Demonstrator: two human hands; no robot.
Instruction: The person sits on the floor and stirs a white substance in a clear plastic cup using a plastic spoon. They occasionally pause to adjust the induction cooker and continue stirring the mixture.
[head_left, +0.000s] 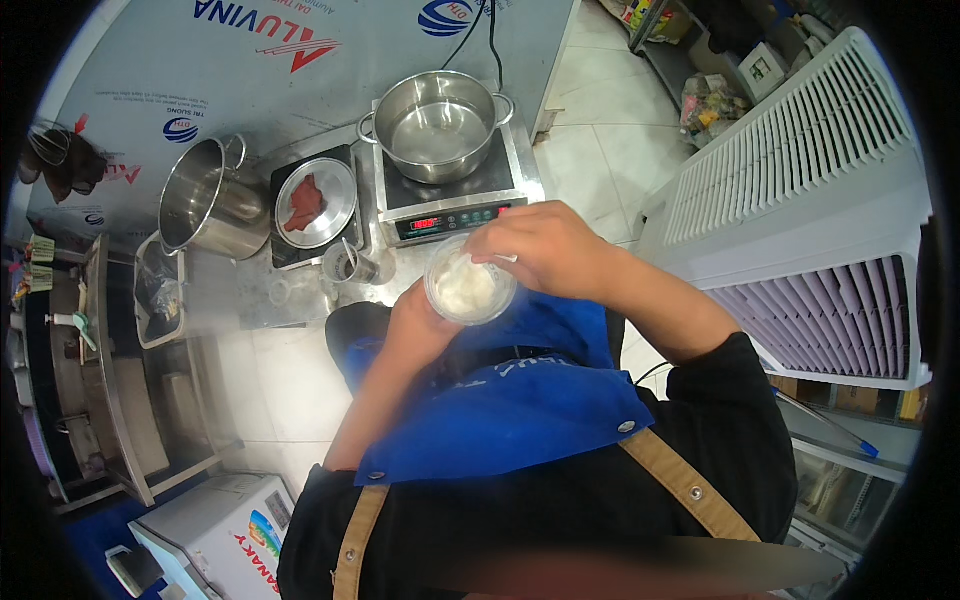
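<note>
My left hand (422, 326) holds a clear round plastic tub (433, 304) from its side, just in front of the induction cooker. White contents (469, 289), powdery or creamy, fill part of the tub; which of the two I cannot tell. Over the tub's rim, my right hand (540, 244) pinches a thin white utensil (506, 258), perhaps a spoon, whose lower end is hidden. Beyond both hands, a two-handled stainless steel pot (435, 131) with clear liquid in it stands on the induction cooker (450, 217), whose red display is lit.
Left of the cooker, a metal lid (337, 199) with a reddish-brown cloth (304, 204) lies on a second hob (281, 255). A tall steel pot (251, 217) and a measuring cup (360, 270) stand nearby. A large air cooler (780, 172) is at right, a shelf rack (112, 360) at left.
</note>
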